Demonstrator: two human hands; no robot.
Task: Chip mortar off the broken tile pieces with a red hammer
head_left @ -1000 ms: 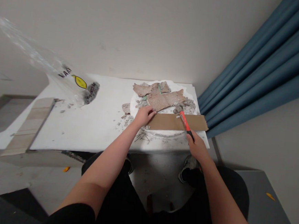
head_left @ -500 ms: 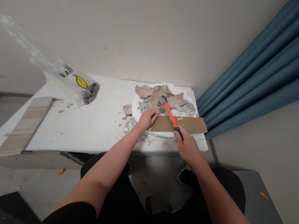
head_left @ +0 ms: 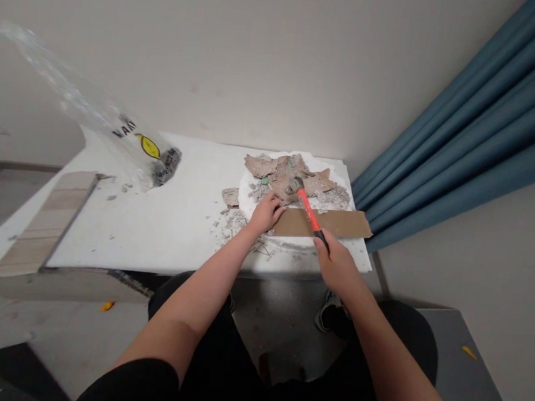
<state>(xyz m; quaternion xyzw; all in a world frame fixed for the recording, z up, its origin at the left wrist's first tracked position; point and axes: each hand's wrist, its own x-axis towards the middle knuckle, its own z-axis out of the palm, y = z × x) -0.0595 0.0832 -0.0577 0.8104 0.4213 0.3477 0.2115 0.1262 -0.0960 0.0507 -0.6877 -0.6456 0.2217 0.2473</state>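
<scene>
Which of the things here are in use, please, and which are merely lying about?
In use: hammer in the right hand; cardboard strip held by the left hand; broken pieces beneath the hammer.
Lying about: plastic bag; pale plank; blue curtain.

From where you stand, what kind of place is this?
Probably a plain room used as a makeshift workshop: a white table strewn with broken tile pieces, a red-handled hammer in the right hand, the left hand holding a cardboard strip.

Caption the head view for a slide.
Right hand holds a red-handled hammer over broken tile pieces; left hand at a cardboard strip end.
</scene>
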